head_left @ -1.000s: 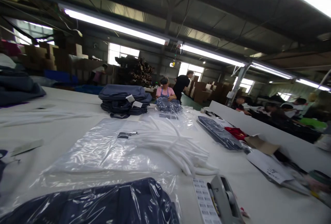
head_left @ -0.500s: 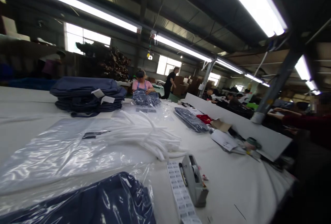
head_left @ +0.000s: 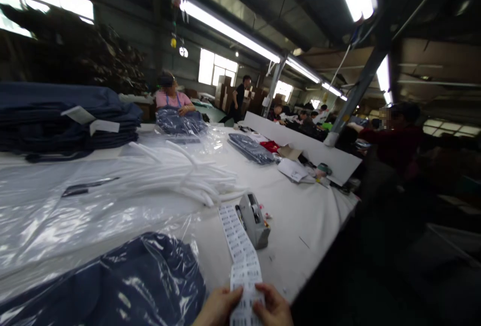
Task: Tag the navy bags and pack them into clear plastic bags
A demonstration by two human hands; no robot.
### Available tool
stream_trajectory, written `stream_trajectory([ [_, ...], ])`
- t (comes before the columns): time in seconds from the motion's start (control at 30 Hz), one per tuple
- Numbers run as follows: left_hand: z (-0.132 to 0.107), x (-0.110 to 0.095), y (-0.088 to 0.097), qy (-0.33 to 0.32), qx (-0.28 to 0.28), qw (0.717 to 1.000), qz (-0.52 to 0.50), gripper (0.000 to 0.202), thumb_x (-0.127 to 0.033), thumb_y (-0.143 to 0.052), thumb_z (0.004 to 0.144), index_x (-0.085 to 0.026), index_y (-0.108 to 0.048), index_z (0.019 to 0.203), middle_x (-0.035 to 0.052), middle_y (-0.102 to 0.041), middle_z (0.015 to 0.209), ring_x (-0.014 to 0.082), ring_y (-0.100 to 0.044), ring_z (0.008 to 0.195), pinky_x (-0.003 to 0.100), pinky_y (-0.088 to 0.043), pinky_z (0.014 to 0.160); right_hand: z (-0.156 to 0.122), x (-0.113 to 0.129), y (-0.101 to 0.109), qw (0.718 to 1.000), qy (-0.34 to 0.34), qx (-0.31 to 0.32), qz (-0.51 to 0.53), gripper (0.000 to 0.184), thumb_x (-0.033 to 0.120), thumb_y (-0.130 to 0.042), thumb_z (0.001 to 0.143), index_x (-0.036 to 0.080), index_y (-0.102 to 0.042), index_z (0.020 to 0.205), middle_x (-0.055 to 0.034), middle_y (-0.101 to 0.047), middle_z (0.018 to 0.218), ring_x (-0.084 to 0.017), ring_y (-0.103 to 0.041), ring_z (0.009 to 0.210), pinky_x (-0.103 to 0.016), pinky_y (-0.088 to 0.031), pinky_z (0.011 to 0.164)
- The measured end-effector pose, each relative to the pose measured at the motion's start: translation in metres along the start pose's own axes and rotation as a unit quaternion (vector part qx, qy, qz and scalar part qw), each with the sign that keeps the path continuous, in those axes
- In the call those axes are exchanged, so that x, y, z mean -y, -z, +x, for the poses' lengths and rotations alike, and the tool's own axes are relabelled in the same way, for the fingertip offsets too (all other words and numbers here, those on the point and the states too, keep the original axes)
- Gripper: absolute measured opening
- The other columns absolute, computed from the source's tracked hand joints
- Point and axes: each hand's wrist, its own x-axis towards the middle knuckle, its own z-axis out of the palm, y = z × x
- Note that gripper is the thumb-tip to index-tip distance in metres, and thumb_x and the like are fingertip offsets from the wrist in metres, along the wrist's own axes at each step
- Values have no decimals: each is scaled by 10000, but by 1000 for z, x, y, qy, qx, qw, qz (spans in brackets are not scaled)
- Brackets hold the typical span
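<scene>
At the bottom edge, my left hand [head_left: 218, 308] and my right hand [head_left: 273, 307] pinch the near end of a long white strip of barcode labels [head_left: 238, 243]. The strip runs away from me across the white table [head_left: 300, 215] to a grey tape dispenser [head_left: 254, 220]. A dark navy garment in a clear plastic bag [head_left: 112, 283] lies just left of my hands. Only the fingers and part of each hand show.
Empty clear bags [head_left: 56, 210] and a bundle of white tubes [head_left: 180, 175] lie further back. Folded navy garments [head_left: 63, 118] are stacked at the far left. A person in pink [head_left: 171, 98] works at the far end. Other people sit at the right beyond a white divider [head_left: 311, 150].
The view has swung to the right and down. My two hands have come into view at the bottom, holding the end of the label strip.
</scene>
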Motion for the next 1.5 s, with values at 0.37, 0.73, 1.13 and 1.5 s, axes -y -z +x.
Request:
stream_trajectory([
  [0.37,-20,-5,-5,101,-20,994,-23,570,-504,-766,675,-64,-655,1020,171,-695,965,286,-660,895,321,-518,754,-8,9,3,987,-81,8,140,412,315,-827,552,182,-636,891,-28,-714,823,-208,-676,779,-372,-541,774],
  [0.73,-25,1,-11,52,-29,993,103,578,-615,-732,645,-76,-696,852,93,-667,727,175,-573,626,245,-408,567,-46,43,2,878,259,1,-403,259,158,-726,757,249,-691,997,-42,-655,978,-224,-561,936,-401,-458,865],
  [1.13,-28,11,-18,46,-64,987,140,521,-546,-482,768,-79,-645,931,134,-657,831,216,-597,704,313,-458,627,-62,57,2,775,514,-69,-361,144,88,-648,811,219,-670,865,-12,-679,824,-181,-592,867,-363,-435,844],
  [1.5,-170,27,55,-244,116,674,688,154,-279,-602,868,-190,-639,988,39,-702,896,205,-642,783,287,-498,712,2,123,-177,954,-48,295,13,328,475,-731,713,154,-671,741,7,-606,656,-111,-541,654,-242,-441,663],
])
